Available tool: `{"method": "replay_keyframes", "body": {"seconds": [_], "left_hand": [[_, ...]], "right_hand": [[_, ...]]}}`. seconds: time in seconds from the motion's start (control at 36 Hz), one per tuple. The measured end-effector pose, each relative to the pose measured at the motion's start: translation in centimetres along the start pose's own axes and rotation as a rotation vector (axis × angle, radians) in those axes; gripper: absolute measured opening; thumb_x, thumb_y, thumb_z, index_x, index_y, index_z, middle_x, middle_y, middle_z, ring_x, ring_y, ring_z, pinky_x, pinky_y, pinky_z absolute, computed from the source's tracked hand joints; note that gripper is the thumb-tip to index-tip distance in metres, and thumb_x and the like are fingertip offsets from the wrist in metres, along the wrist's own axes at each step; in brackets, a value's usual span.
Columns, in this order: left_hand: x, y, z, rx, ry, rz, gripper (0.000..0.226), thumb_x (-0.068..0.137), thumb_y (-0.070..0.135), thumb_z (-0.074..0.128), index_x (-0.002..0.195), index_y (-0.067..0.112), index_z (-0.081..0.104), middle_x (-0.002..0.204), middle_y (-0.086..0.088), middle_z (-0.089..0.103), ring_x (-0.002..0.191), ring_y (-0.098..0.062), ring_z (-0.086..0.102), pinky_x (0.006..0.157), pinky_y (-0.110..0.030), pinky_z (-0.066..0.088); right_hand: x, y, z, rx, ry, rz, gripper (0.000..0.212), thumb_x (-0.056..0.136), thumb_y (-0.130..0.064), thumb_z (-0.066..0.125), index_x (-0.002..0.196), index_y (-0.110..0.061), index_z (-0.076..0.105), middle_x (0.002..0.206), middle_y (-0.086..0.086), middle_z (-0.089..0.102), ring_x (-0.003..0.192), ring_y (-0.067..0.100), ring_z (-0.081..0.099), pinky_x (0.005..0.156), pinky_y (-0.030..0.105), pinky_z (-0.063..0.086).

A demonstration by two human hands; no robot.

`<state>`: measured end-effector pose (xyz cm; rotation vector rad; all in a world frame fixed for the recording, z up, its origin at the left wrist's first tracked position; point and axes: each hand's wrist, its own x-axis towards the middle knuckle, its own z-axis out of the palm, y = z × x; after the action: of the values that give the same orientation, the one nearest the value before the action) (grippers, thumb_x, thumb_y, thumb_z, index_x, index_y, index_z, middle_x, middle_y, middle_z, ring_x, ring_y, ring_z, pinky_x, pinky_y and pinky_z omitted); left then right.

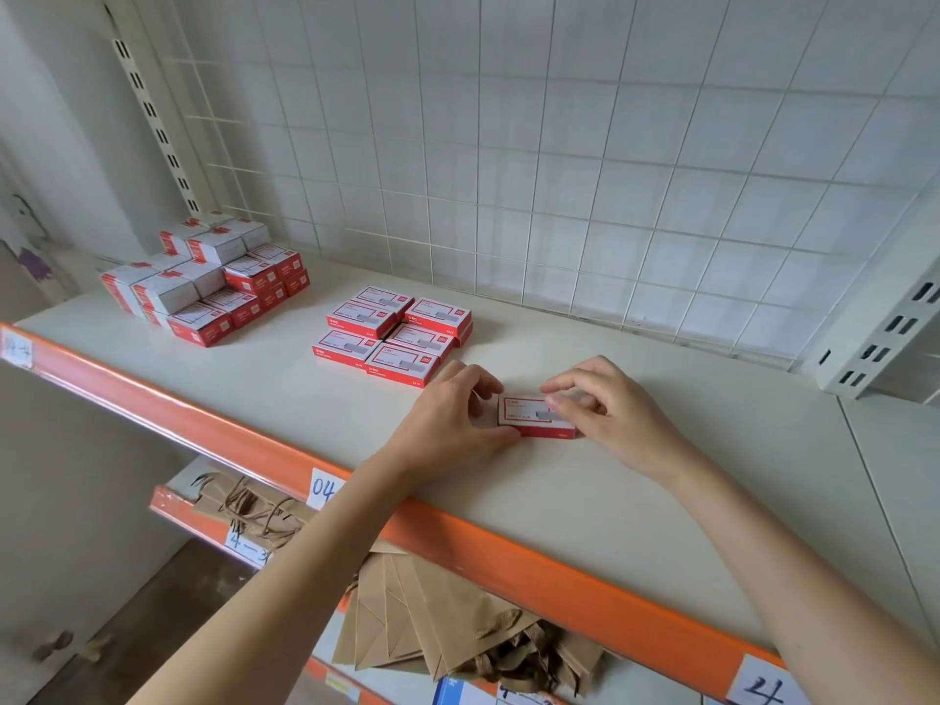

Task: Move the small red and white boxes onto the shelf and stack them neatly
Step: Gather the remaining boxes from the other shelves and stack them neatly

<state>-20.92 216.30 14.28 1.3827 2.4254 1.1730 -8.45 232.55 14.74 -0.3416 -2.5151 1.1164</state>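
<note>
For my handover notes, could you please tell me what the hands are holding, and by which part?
Both hold one small red and white box on the shelf: left hand at its left end, right hand pinching its right end.

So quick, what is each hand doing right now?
Left hand: fingers curled round the left end of the small box.
Right hand: pinching the same box's right end.

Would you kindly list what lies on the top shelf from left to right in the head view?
Tall pile of boxes → flat group of boxes → left hand → single box, gripped at both ends → right hand.
</note>
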Motion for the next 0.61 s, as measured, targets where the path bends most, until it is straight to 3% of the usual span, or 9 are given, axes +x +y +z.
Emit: {"method": "replay_keyframes", "body": {"seconds": [0.11,0.28,0.36,0.47,0.61], "left_hand": [[0.0,0.0,0.1,-0.011,0.035,-0.017,0.038,0.071,0.03,0.08,0.096,0.016,0.055,0.092,0.004,0.052,0.07,-0.005,0.049,0.061,-0.008,0.04],[0.1,0.2,-0.9,0.075,0.058,0.058,0.017,0.077,0.022,0.074,0.072,0.017,0.058,0.072,0.006,0.056,0.06,-0.006,0.049,0.057,-0.023,0.041],[0.0,-0.5,-2.3,0.113,0.003,0.106,0.01,0.079,0.019,0.071,0.076,0.014,0.064,0.071,0.007,0.057,0.063,-0.008,0.053,0.062,-0.025,0.047],[-0.3,-2.0,-5.2,0.201,-0.1,0.182,0.009,0.082,0.021,0.07,0.085,0.013,0.068,0.083,0.001,0.062,0.072,-0.01,0.057,0.064,-0.016,0.044],[-0.4,-3.6,-8.3,0.283,-0.186,0.238,0.014,0.085,0.026,0.067,0.09,0.013,0.069,0.09,0.001,0.064,0.077,-0.01,0.059,0.068,-0.022,0.049]], "right_hand": [[0.0,0.2,0.3,-0.077,-0.036,0.009,0.026,0.082,-0.026,0.07,0.107,-0.019,0.065,0.089,-0.013,0.047,0.068,-0.005,0.05,0.067,0.01,0.037],[0.6,-0.3,-0.1,-0.204,-0.12,-0.011,0.033,0.077,-0.03,0.075,0.106,-0.022,0.063,0.091,-0.012,0.048,0.069,-0.011,0.049,0.065,0.009,0.036],[1.5,-1.1,-0.3,-0.251,-0.173,-0.017,0.029,0.077,-0.028,0.075,0.103,-0.021,0.062,0.093,-0.008,0.049,0.068,-0.011,0.048,0.063,0.009,0.036],[3.7,-2.6,0.7,-0.302,-0.091,-0.037,0.029,0.079,-0.032,0.072,0.102,-0.024,0.057,0.096,-0.011,0.047,0.066,-0.007,0.047,0.067,0.017,0.035],[7.1,-5.0,3.4,-0.336,-0.022,-0.067,0.032,0.081,-0.034,0.069,0.107,-0.021,0.057,0.097,-0.013,0.044,0.083,0.003,0.047,0.075,0.023,0.035]]}}
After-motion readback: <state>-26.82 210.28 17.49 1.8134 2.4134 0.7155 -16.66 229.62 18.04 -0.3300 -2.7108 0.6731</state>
